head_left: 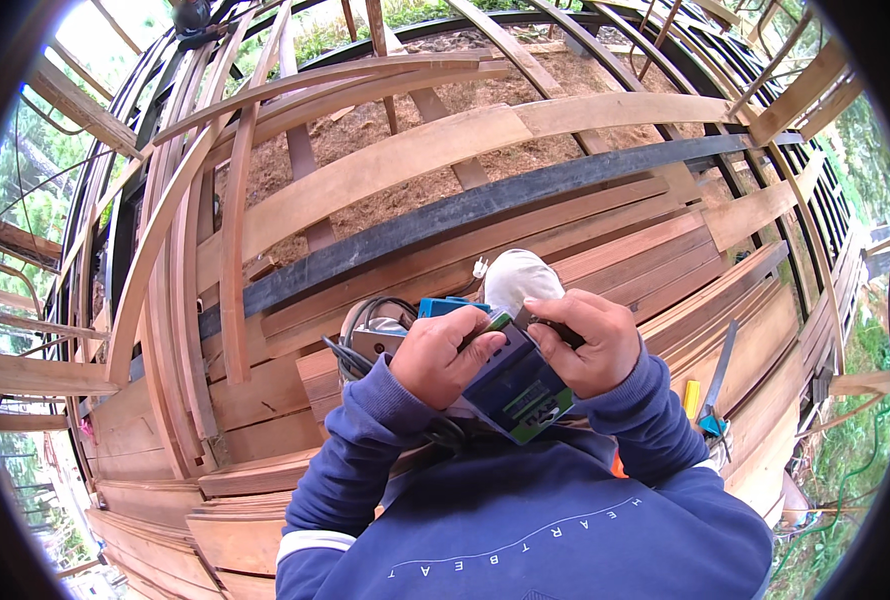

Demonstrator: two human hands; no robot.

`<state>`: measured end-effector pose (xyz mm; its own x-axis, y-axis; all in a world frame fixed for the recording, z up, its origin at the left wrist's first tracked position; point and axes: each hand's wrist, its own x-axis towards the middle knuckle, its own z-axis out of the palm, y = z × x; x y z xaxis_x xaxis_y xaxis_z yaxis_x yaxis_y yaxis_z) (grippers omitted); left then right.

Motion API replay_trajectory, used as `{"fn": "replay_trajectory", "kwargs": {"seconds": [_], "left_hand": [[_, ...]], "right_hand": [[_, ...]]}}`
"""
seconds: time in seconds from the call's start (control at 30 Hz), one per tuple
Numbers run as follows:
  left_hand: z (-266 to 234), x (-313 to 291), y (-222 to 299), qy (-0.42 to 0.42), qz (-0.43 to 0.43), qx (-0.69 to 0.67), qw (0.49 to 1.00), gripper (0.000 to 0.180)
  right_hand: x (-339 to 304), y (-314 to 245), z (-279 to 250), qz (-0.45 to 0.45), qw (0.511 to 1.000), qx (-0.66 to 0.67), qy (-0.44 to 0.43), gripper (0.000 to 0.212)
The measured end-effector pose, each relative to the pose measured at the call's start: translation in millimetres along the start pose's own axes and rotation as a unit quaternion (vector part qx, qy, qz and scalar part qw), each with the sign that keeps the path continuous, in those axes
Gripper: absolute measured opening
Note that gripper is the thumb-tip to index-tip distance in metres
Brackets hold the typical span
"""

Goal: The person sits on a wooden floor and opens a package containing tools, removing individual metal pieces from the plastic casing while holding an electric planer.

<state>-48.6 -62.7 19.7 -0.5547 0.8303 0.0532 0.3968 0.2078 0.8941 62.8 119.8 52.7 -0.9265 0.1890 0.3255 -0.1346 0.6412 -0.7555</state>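
A dark blue box (510, 385) with a green corner sits in front of my chest. My left hand (443, 358) is closed on its upper left edge, thumb pressed along the top. Against the box's upper right edge, my right hand (595, 340) is closed in a pinch. A small dark object (563, 332) shows between its thumb and fingers; its kind is hard to make out. Just beyond both hands rises a pale, rounded, cloth-covered shape (521, 280). Left of the box lies a grey tool body (373, 340) with a dark cable, partly behind my left hand.
A white plug (480, 267) lies beyond the hands. Stacked wooden boards (655, 250) surround me. A dark beam (415, 232) crosses ahead, with an open frame over soil beyond. At right lie a handsaw (722, 375) with a teal handle and a yellow object (692, 398).
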Motion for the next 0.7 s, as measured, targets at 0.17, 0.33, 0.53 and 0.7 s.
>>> {"fn": "replay_trajectory", "kwargs": {"seconds": [0.17, 0.33, 0.53, 0.7], "left_hand": [[1, 0, 2, -0.018, -0.007, -0.003, 1.0, 0.026], [2, -1, 1, -0.004, 0.0, 0.012, 1.0, 0.026], [3, -1, 3, -0.012, -0.009, 0.01, 1.0, 0.025], [1, -1, 5, -0.001, -0.022, 0.002, 1.0, 0.024]], "right_hand": [[-7, 0, -2, 0.011, 1.0, -0.003, -0.003, 0.019], [-12, 2, -2, 0.015, 1.0, 0.009, -0.005, 0.019], [-18, 4, -7, 0.016, 1.0, 0.014, -0.02, 0.019], [-24, 13, -8, 0.005, 0.999, 0.016, -0.043, 0.02]]}}
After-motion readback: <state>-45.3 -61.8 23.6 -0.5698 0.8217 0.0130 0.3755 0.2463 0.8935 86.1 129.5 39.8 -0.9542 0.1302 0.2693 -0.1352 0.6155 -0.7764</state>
